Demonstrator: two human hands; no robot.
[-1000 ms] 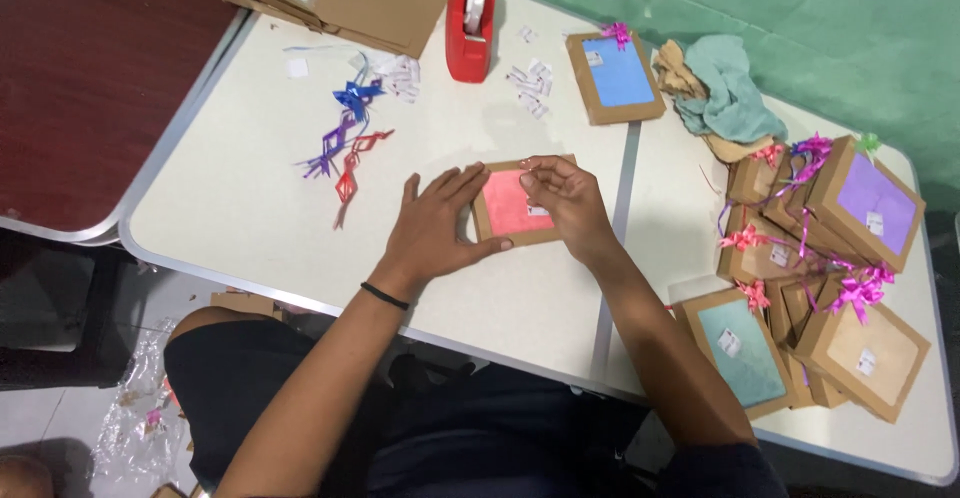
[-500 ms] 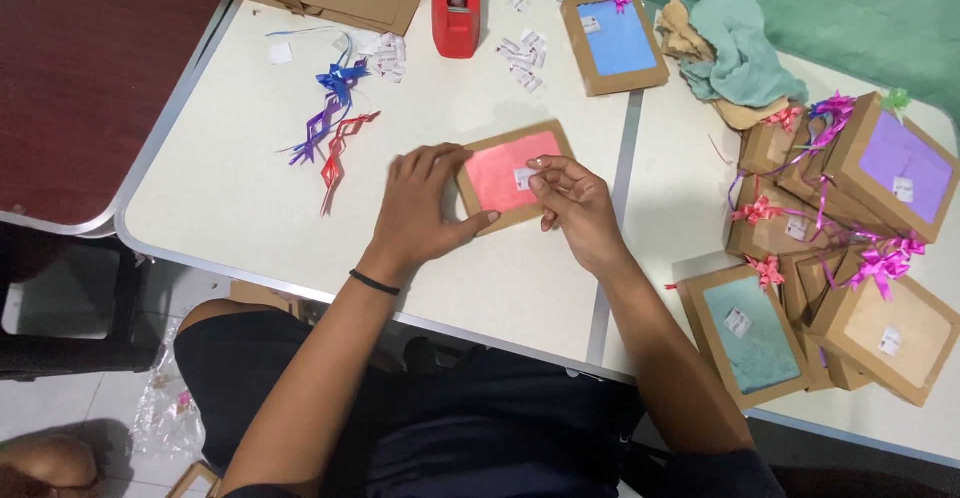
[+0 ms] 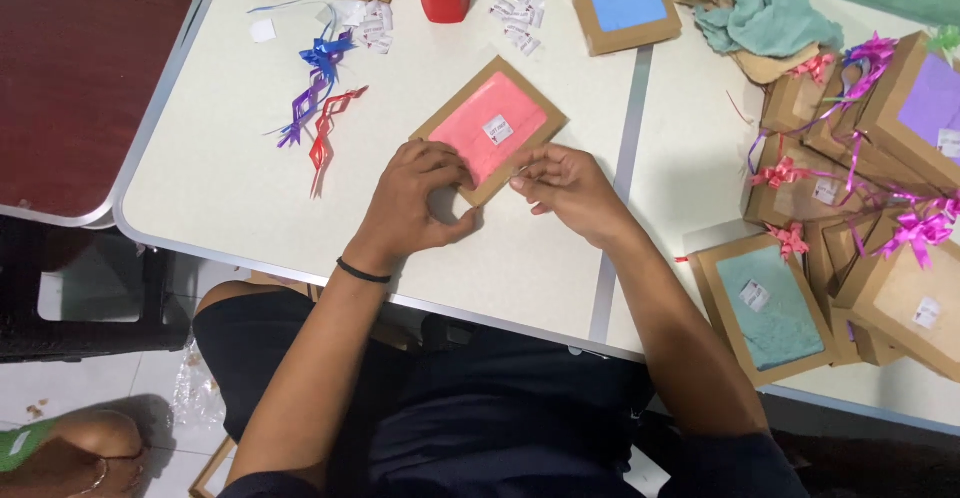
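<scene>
Left to right: curled ribbons (image 3: 318,108) lie on the white table (image 3: 230,188). The left hand (image 3: 415,203) grips the near corner of a flat brown box (image 3: 490,128) with a pink window, fingers curled over its edge. The box lies at the table's middle, its long axis running diagonally from near-left to far-right. The right hand (image 3: 568,188) pinches the box's near edge. Finished boxes (image 3: 860,208) with pink bows crowd the right.
</scene>
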